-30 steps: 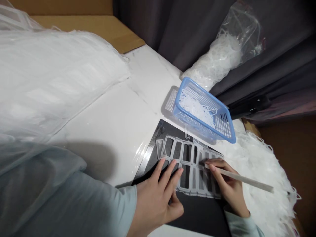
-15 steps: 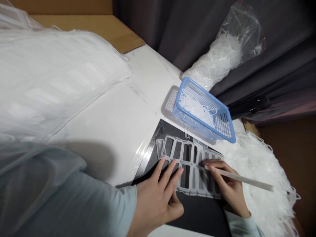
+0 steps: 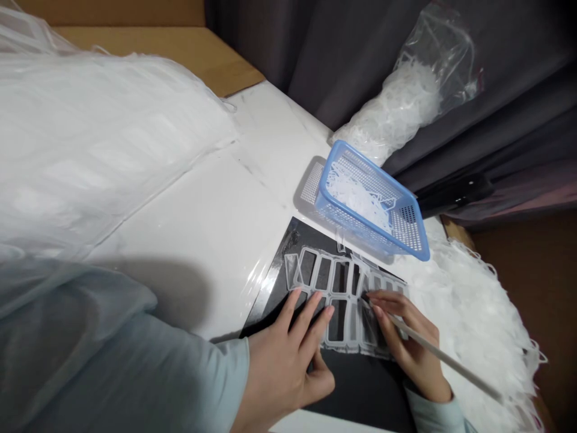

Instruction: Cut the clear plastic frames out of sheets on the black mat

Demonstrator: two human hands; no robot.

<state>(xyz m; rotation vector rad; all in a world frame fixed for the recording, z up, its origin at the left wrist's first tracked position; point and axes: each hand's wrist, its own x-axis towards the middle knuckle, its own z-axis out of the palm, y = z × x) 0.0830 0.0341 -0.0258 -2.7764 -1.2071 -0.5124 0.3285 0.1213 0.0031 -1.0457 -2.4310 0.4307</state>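
L hand [image 3: 288, 361] pins translucent grid sheet [image 3: 347, 296]; R hand [image 3: 412, 349], slim stick [image 3: 455, 366].

Bare hands [image 3: 288, 361], no rings or gloves, under long pale blue-grey sleeves [image 3: 135, 367] of soft, smooth fabric

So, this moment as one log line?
left hand: flat on clear plastic frame | right hand: grips white stick, tip at frame | under: black mat | near: blue basket

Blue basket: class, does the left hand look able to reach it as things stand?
Probably yes: the left hand lies open on the plastic grid, with nothing standing between it and the blue basket.
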